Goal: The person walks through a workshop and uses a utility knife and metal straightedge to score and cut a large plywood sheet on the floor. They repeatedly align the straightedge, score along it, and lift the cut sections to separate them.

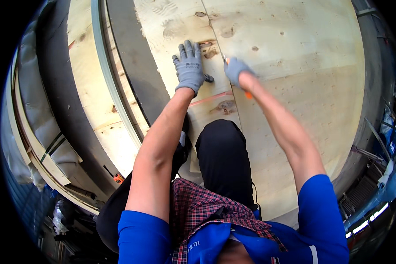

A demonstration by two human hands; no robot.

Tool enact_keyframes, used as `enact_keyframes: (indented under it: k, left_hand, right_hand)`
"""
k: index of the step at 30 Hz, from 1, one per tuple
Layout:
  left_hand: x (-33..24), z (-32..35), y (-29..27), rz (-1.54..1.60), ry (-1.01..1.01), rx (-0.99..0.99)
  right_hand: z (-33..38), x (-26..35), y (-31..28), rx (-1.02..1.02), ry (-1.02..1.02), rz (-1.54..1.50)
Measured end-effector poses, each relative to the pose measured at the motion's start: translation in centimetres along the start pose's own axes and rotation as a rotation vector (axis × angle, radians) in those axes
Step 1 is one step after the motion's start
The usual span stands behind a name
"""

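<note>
The left hand [189, 66], in a grey work glove, lay flat with fingers spread on the pale plywood sheet [295, 66], just left of the seam between two panels. The gloved right hand [236, 70] was wrapped around an orange-handled tool [248, 94], its metal tip sitting right on that seam. A faint red line [211, 98] crossed the wood nearer the person's knee.

Far left, grey padded wrapping [39, 119] along a curved pale timber frame [102, 70], a small orange-tipped tool [117, 177] on the dark strip [134, 66], metal bars [367, 154] at right
</note>
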State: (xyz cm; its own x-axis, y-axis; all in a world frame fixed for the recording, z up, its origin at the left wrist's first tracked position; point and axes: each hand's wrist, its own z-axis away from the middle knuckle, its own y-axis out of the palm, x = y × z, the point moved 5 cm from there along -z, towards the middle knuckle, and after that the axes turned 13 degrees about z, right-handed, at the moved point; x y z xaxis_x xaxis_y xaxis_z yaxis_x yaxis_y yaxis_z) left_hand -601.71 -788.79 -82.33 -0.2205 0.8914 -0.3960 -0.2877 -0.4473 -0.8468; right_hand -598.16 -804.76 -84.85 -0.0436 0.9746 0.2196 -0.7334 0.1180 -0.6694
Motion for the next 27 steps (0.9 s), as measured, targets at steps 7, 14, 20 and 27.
enact_keyframes:
  k: [7, 14, 20, 27]
  left_hand:
    - [-0.9, -0.6, 0.7, -0.016, -0.001, 0.029]
    - [-0.1, -0.3, 0.6, -0.059, -0.043, 0.038]
    - [-0.3, -0.5, 1.2, -0.090, -0.014, -0.003]
    - [0.3, -0.8, 1.0, -0.065, -0.031, 0.008]
  right_hand:
    - [19.5, -11.2, 11.7, 0.554, 0.092, 0.219]
    - [-3.6, 1.2, -6.1, 0.042, -0.051, -0.012]
    - [-17.4, 5.6, -7.3, -0.182, -0.413, 0.708]
    - [-13.0, 5.6, -7.4, 0.008, -0.179, 0.305]
